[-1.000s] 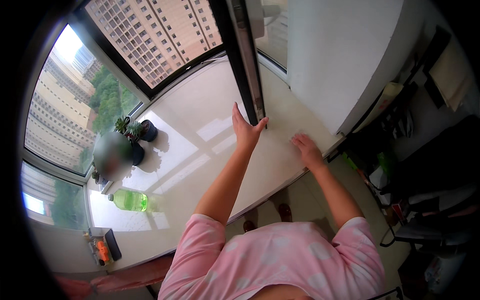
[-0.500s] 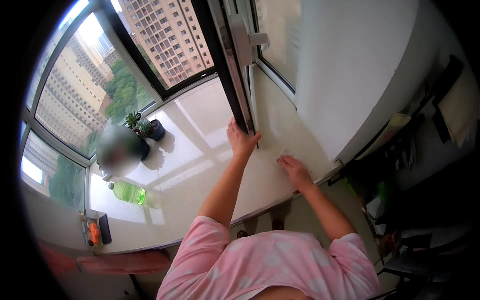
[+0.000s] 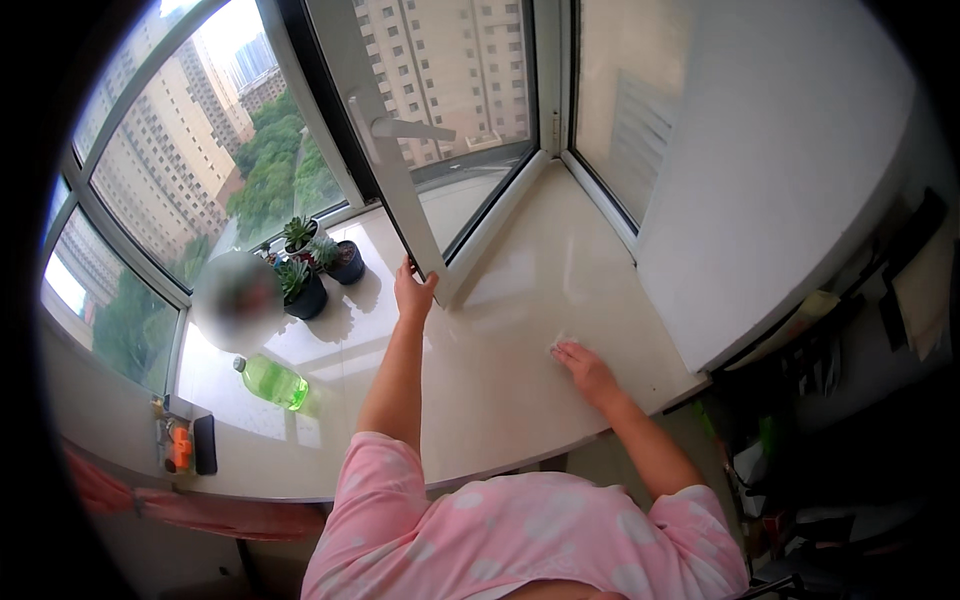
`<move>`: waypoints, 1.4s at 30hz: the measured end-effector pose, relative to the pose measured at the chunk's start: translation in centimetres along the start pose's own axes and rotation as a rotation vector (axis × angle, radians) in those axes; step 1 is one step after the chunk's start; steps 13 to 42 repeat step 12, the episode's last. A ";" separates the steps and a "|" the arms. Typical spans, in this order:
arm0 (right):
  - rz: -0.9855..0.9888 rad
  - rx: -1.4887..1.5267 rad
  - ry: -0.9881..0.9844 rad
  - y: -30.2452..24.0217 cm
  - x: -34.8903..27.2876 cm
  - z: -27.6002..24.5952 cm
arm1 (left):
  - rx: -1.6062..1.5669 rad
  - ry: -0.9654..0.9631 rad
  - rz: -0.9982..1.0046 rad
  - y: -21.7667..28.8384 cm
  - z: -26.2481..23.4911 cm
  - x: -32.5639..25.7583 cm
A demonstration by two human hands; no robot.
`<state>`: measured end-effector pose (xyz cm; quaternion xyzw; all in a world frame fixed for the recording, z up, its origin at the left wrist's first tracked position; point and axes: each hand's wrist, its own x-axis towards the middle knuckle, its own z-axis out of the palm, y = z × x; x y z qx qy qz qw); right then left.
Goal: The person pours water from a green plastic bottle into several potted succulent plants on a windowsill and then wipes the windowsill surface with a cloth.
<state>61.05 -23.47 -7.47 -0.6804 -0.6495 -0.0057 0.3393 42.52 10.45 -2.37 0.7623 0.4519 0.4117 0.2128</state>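
Note:
My left hand (image 3: 413, 295) is closed on the lower free corner of a white-framed window sash (image 3: 398, 190), with the thumb on the near side and the fingers round the edge. The sash stands swung inward over the windowsill (image 3: 490, 350), its lever handle (image 3: 415, 131) pointing right. Farther right, my right hand (image 3: 592, 378) rests low on the sill. Its fingertips press on a small crumpled whitish piece (image 3: 564, 341), a tissue or a thin cloth; most of it is under the fingers.
Potted succulents (image 3: 303, 290) stand on the sill at the left, beside a blurred round patch. A bottle of green liquid (image 3: 272, 382) lies nearer. An orange item (image 3: 181, 447) and a dark phone-like slab (image 3: 205, 445) sit at the left end. A white wall (image 3: 770, 180) borders the right.
The sash has swung left with my left hand on its corner, so its glass and handle now face me. My right hand stays on the sill with the whitish piece. The view has shifted.

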 end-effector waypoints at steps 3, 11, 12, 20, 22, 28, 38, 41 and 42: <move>-0.031 0.030 -0.041 -0.8 1.9 1.9 | -0.254 -0.040 -0.071 -3.0 -0.5 3.4; -0.235 0.040 -0.193 -3.7 8.2 10.0 | -0.341 -0.015 -0.163 -9.1 0.7 8.6; -0.241 0.094 -0.205 -3.6 9.0 10.7 | -0.363 -0.007 -0.187 -9.6 0.8 8.9; -0.241 0.094 -0.205 -3.6 9.0 10.7 | -0.363 -0.007 -0.187 -9.6 0.8 8.9; -0.241 0.094 -0.205 -3.6 9.0 10.7 | -0.363 -0.007 -0.187 -9.6 0.8 8.9; -0.241 0.094 -0.205 -3.6 9.0 10.7 | -0.363 -0.007 -0.187 -9.6 0.8 8.9; -0.241 0.094 -0.205 -3.6 9.0 10.7 | -0.363 -0.007 -0.187 -9.6 0.8 8.9; -0.241 0.094 -0.205 -3.6 9.0 10.7 | -0.363 -0.007 -0.187 -9.6 0.8 8.9; -0.241 0.094 -0.205 -3.6 9.0 10.7 | -0.363 -0.007 -0.187 -9.6 0.8 8.9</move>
